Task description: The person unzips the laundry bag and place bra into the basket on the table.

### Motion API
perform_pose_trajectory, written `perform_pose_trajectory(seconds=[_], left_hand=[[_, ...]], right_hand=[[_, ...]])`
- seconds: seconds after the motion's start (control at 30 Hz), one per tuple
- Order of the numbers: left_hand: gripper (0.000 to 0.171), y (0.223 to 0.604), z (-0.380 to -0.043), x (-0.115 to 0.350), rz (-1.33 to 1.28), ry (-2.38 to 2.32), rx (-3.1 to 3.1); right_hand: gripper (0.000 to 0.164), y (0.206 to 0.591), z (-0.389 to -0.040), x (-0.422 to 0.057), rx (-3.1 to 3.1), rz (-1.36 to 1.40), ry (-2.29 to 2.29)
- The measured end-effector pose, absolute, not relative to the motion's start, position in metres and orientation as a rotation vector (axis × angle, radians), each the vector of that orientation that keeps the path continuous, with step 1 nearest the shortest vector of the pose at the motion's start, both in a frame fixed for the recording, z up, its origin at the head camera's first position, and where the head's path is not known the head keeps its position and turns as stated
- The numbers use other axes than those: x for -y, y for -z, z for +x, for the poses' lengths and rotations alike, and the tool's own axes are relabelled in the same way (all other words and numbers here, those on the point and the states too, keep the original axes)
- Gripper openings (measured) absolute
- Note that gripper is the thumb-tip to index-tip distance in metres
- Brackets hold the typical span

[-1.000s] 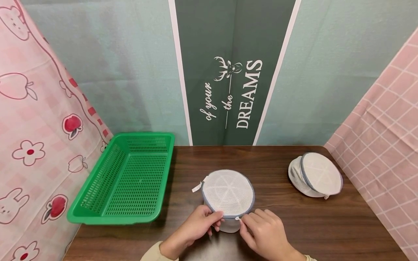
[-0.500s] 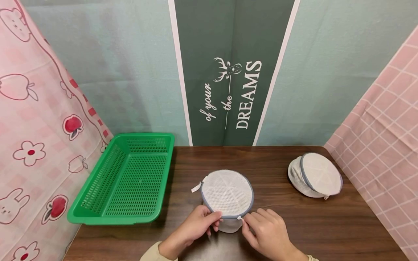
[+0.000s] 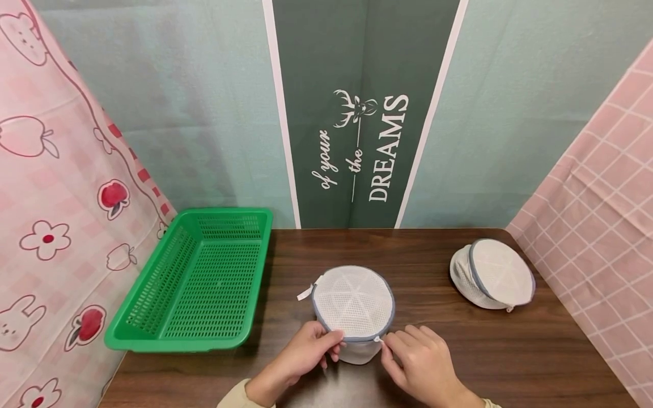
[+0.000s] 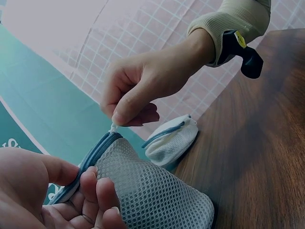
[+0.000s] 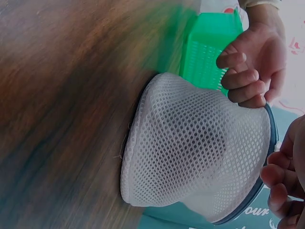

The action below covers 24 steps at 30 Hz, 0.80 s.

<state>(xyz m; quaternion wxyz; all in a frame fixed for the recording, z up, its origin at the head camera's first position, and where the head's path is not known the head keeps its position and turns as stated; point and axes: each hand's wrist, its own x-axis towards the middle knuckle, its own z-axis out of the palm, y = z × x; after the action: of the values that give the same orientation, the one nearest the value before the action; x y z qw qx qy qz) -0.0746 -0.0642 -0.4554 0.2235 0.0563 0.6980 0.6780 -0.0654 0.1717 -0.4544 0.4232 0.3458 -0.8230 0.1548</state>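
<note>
A round white mesh laundry bag (image 3: 353,300) with a blue-grey zipped rim stands upright on the table in the head view. My left hand (image 3: 312,350) pinches the front of its rim between thumb and fingers, as the left wrist view also shows. With curled fingers, my right hand (image 3: 419,362) pinches the small white zipper pull (image 4: 113,128) at the front right of the rim. A white fabric tab (image 3: 305,293) sticks out at the bag's left. Through the mesh side (image 5: 190,143) a darker patch shows in the right wrist view.
To the left, a green plastic basket (image 3: 255,334) with slotted walls stands on the brown wooden table (image 3: 408,255). A second mesh laundry bag (image 3: 500,272) lies tilted at the back right. Printed cloths hang behind and on both sides.
My right hand has moved slightly to the right along the front rim with the zipper pull. The bag and my left hand have shifted a little left.
</note>
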Motion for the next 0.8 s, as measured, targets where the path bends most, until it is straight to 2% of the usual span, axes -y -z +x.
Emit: perform_pose_trajectory(seconds=[0.8], left_hand=[[0.030, 0.4551, -0.0753, 0.0677, 0.153, -1.864, -1.911]], right_hand=[[0.036, 0.4520, -0.0688, -0.1790, 2.059, 0.835, -0.383]])
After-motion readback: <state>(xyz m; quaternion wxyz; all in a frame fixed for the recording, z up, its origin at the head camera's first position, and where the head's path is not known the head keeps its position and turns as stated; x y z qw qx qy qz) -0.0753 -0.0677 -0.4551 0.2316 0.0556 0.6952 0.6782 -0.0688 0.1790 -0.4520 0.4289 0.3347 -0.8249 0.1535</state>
